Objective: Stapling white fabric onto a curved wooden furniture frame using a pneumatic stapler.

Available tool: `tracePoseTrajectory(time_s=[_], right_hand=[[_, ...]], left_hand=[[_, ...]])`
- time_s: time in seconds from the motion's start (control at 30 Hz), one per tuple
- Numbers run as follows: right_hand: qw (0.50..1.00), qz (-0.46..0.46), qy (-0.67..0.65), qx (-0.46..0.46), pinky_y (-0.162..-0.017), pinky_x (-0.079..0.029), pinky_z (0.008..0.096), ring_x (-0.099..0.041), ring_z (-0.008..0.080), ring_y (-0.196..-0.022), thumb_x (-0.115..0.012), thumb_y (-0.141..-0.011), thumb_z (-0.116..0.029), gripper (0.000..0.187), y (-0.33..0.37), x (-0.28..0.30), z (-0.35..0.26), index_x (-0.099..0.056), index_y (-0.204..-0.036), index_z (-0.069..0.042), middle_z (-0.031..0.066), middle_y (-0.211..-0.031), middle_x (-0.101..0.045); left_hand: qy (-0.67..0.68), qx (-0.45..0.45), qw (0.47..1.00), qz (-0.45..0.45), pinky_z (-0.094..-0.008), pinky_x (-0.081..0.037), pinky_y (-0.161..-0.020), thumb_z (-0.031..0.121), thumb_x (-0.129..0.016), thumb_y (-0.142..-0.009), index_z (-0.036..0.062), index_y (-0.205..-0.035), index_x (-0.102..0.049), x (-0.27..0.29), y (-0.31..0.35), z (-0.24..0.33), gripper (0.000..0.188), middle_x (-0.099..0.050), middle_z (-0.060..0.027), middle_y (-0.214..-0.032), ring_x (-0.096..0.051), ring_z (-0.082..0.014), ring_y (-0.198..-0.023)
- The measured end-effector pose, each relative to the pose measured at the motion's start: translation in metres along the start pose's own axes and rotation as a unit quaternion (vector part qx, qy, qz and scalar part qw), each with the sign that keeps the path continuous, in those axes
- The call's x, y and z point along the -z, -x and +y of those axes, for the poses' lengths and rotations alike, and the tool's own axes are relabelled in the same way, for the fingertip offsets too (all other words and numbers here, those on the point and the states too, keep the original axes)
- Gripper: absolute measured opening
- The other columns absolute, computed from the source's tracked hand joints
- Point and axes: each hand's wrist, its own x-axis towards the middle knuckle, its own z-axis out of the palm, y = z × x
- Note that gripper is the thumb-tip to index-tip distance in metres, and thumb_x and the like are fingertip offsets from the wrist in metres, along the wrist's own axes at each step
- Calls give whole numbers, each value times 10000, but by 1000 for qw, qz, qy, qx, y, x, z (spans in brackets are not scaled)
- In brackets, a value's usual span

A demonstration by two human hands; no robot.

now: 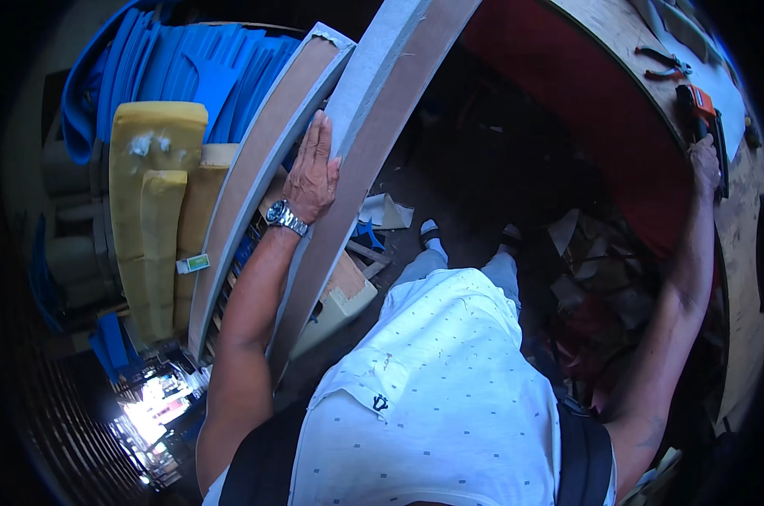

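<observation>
My left hand (313, 175) lies with outstretched fingers against the grey padded face of a long curved panel (382, 101); a metal watch (286, 217) is on that wrist. The panel's other face is brown board. Beside it on the left stands a second, similar curved panel (268, 126) with grey edging. Far to the right, my right hand (705, 164) is closed around a red and black staple gun (699, 103), which is over the workbench (746, 244). Part of the tool's grip is hidden by the fingers.
Pliers (664, 64) with red and black handles lie on the bench, near white sheet material (719, 72). Blue foam sheets (188, 72) and yellow foam pieces (158, 219) are stacked at left. A small green and white box (193, 264) rests there. Scraps (588, 253) litter the floor.
</observation>
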Motion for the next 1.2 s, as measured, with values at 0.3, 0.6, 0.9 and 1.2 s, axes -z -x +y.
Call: tracePoseTrajectory(time_s=[0.3,0.6,0.9,1.2], right_hand=[[869,38,-494,17,-949,-494,430,-660,265,-1094,-730,-903,-378,503,117,128,-87,-632,-1306,-94,132,-1170,-699],[645,-362,-643,199,-873,-564,373,-699,212,-953,-754,-882,-164,291,269,160,-361,-675,-1145,-68,102,-1016,-704],[643,-304,-618,336,-835,-611,363,-728,199,-882,-794,-873,-291,321,278,145,-462,-705,-1101,-83,73,-920,-731],[679,-241,-608,333,-726,-582,365,-719,211,-769,-772,-859,-418,380,379,195,-459,-701,-1081,-118,59,-785,-712]], left_hand=[[2,1,1000,12,-433,-246,-1220,234,-487,-988,40,-1597,-109,1,-35,-25,742,-165,-231,-1639,-228,-371,-1506],[-10,29,999,8,-472,-283,-1199,282,-513,-980,114,-1613,-89,-16,-62,-65,780,-157,-177,-1655,-253,-359,-1500],[-5,26,999,25,-459,-309,-1191,254,-574,-951,114,-1612,-95,-46,-69,-71,828,-176,-175,-1651,-279,-355,-1490],[38,-8,998,43,-439,-314,-1200,158,-654,-877,127,-1609,-126,-6,12,-75,903,-196,-167,-1646,-284,-353,-1487]])
